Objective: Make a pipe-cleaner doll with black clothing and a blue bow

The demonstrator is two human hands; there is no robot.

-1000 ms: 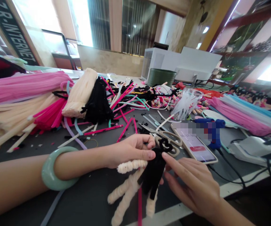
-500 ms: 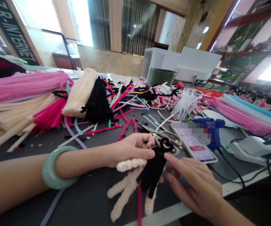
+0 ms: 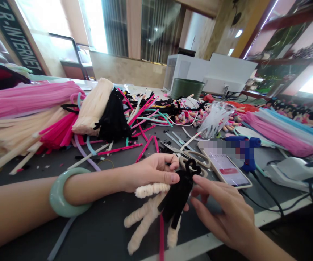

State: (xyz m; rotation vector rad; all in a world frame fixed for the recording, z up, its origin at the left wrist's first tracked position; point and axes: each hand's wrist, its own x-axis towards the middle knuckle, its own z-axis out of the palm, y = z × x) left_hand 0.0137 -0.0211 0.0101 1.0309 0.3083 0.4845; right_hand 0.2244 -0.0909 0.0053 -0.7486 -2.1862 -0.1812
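Observation:
My left hand (image 3: 153, 174), with a pale green bangle (image 3: 64, 194) on its wrist, pinches the top of a pipe-cleaner figure. The figure has a black chenille body (image 3: 176, 199) with a looped top (image 3: 192, 167) and cream chenille limbs (image 3: 142, 214). My right hand (image 3: 221, 212) stands just right of the figure, fingers apart, with its index fingertip close to the black body. I cannot tell whether that fingertip touches it. A pink pipe-cleaner stem (image 3: 161, 235) runs down below the figure.
Scissors (image 3: 191, 159), a smartphone (image 3: 224, 168) and a blue glue gun (image 3: 247, 154) lie just beyond my hands. Bundles of pink, cream and black pipe cleaners (image 3: 113, 116) and loose stems cover the grey table (image 3: 96, 232). Its front edge (image 3: 200, 243) runs below my right hand.
My right hand has shifted slightly right, its fingers a little farther from the black body. My left hand and the figure stay almost where they were.

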